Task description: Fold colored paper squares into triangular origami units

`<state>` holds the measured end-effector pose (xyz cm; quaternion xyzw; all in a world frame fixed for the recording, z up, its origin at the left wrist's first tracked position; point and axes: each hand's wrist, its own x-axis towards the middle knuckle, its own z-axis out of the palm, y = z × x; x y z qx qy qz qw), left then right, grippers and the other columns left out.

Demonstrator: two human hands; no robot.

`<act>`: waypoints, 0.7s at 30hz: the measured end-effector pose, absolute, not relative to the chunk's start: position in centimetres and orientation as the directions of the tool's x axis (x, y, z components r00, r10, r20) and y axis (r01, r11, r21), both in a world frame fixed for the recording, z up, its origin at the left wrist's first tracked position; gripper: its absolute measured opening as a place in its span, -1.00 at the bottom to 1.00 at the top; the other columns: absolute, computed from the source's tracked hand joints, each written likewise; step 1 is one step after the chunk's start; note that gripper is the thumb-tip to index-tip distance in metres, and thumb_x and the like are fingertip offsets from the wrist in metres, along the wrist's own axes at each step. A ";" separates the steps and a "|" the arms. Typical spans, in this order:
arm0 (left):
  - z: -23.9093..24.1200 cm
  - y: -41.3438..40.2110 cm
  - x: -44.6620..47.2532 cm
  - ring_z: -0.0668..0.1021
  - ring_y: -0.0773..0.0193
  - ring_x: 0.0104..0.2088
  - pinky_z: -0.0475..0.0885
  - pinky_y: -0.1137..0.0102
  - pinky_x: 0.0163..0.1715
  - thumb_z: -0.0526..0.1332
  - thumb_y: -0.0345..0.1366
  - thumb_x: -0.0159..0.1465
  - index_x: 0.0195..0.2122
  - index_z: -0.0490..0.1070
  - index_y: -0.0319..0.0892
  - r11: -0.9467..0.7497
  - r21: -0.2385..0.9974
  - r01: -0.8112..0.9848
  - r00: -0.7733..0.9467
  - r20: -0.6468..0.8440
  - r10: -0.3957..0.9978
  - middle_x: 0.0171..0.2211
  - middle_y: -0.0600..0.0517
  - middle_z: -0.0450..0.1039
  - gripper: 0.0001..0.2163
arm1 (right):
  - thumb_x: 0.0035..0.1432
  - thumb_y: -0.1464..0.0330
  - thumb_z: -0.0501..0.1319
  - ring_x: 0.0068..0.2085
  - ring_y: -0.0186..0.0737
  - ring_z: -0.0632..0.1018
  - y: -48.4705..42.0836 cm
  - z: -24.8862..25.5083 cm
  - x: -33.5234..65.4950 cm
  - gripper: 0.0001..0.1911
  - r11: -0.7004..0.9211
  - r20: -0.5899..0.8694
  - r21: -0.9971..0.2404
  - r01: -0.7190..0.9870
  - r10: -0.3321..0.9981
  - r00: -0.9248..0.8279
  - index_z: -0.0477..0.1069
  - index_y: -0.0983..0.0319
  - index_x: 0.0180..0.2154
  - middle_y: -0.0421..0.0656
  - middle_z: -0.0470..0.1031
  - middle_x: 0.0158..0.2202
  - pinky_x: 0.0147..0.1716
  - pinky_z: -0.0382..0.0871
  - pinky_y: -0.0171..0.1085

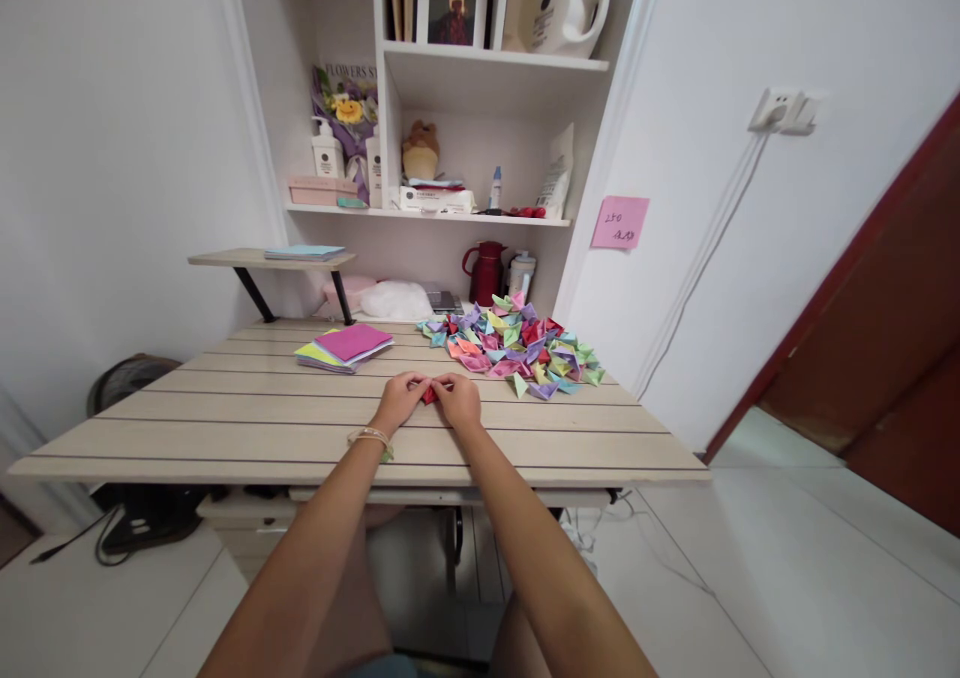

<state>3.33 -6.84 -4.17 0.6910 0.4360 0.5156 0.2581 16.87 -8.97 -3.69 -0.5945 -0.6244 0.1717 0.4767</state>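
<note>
A small piece of folded red paper (428, 396) is pinched between my two hands, low over the middle of the desk. My left hand (400, 401), with a bracelet at its wrist, has its fingers closed on the paper's left side. My right hand (459, 399) closes on the right side. The fingers hide much of the paper, so its full shape cannot be made out. Behind my right hand lies a heap of folded paper boats (517, 348) in many colours. A stack of coloured paper sheets (345, 345), magenta on top, lies beyond my left hand.
The slatted wooden desk (247, 418) stands against a white shelf unit (495, 55). A small raised shelf (225, 257) with blue paper (304, 252) is at the back left. A red jug (487, 273) and a pale flask (520, 274) stand behind the heap.
</note>
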 end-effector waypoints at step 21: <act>-3.9 -7.1 3.3 0.53 0.22 -0.43 0.40 0.35 -0.32 0.20 -0.21 0.06 -0.43 0.50 -0.17 -0.466 0.817 0.339 0.038 0.483 0.875 -0.47 0.01 0.54 -0.83 | 0.08 0.24 0.17 -0.34 -0.28 0.52 -8.8 -3.8 16.8 -0.78 0.221 0.378 -0.805 0.550 0.906 0.189 0.48 0.18 -0.27 -0.19 0.55 -0.38 -0.30 0.32 -0.34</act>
